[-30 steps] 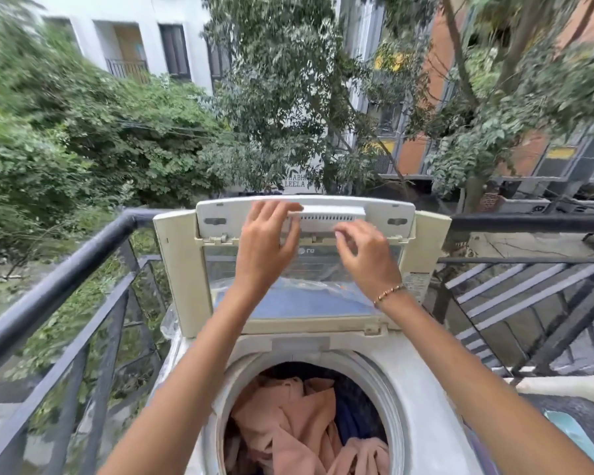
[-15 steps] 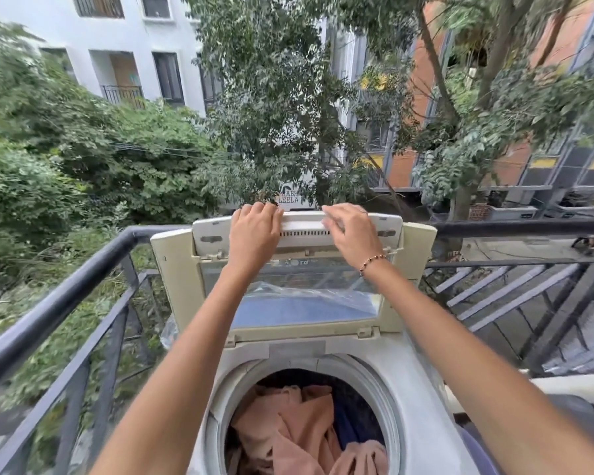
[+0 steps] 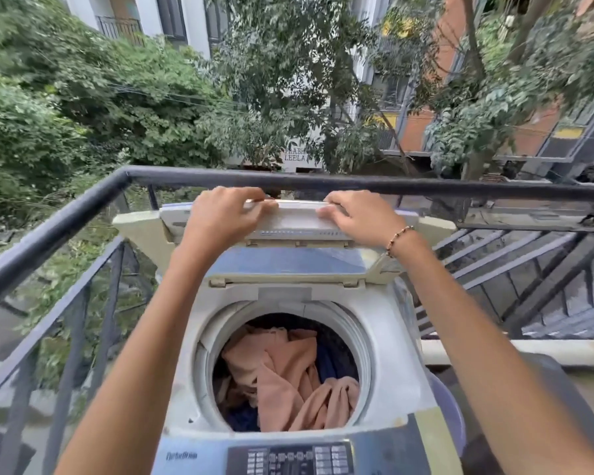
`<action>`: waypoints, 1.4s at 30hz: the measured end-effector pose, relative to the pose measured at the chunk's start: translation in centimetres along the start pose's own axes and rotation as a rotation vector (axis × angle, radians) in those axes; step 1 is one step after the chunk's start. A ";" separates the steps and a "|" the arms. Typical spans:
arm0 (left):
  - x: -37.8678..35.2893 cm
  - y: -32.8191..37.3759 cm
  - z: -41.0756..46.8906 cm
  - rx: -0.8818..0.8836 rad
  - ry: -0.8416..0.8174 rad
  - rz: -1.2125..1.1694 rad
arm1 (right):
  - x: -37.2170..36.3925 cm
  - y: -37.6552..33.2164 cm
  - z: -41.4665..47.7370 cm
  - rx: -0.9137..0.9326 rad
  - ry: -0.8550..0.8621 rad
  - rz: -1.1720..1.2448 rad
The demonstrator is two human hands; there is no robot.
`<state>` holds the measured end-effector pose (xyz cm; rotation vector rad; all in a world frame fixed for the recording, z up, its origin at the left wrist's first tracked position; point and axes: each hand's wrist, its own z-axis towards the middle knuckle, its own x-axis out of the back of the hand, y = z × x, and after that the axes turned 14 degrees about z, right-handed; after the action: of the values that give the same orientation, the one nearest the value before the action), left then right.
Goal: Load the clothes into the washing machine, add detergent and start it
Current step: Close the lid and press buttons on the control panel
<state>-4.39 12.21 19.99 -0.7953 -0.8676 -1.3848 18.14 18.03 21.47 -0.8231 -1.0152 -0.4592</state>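
Head view looks down on a top-loading washer point(image 3: 391, 337) standing on a balcony. Its lid point(image 3: 288, 262) is up and folded at the washer's far edge, tilted toward the person, with the clear panel facing the open drum point(image 3: 367, 354).

Both hands are on the lid's upper fold. The left hand point(image 3: 225, 217) grips the left part of the fold, fingers close together and curled over its top edge. The right hand point(image 3: 360, 217) grips the right part the same way, fingers bent over the edge and pressed side by side. A beaded bracelet point(image 3: 396, 240) sits on the right wrist. Both forearms reach across the washer, one on each side of the drum.

The clothes point(image 3: 282, 371) lie inside the drum. A crumpled peach piece is on top, and dark blue cloth point(image 3: 326, 365) shows behind and below it.

A dark panel point(image 3: 288, 459) with rows of small buttons runs along the washer's near edge. Its markings are too small to read.

A black railing point(image 3: 323, 183) passes just behind the washer and runs down its left side. Metal stairs point(image 3: 528, 269) lie right of the washer, beyond the railing. A purple tub point(image 3: 453, 416) stands by the washer's near right corner, mostly hidden by the right arm. Trees point(image 3: 288, 80) and buildings fill the space beyond the railing.
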 end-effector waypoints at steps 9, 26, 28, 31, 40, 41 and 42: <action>0.4 1.5 -12.7 -0.035 -0.490 -0.320 | -5.6 -0.6 -12.1 0.063 -0.237 0.199; -10.2 4.4 -25.5 0.032 -0.631 -0.123 | -18.3 1.0 -22.0 -0.121 -0.507 0.171; -10.7 4.4 -25.5 0.061 -0.635 -0.138 | -18.5 1.1 -22.0 -0.130 -0.509 0.173; -11.3 4.2 -24.8 0.087 -0.698 -0.162 | -18.5 1.1 -21.7 -0.144 -0.518 0.182; -11.5 5.7 -20.8 -0.050 -1.037 -0.027 | -17.9 0.6 -18.2 -0.260 -0.664 0.180; -11.4 5.6 -20.6 -0.048 -1.078 -0.052 | -17.9 0.5 -17.8 -0.269 -0.687 0.179; -11.3 5.6 -20.4 -0.051 -1.113 -0.074 | -17.9 0.4 -17.5 -0.278 -0.707 0.178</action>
<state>2.23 -0.02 0.45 -1.6292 -1.7086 -0.9547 19.78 4.07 0.71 -1.3650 -1.5275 -0.1480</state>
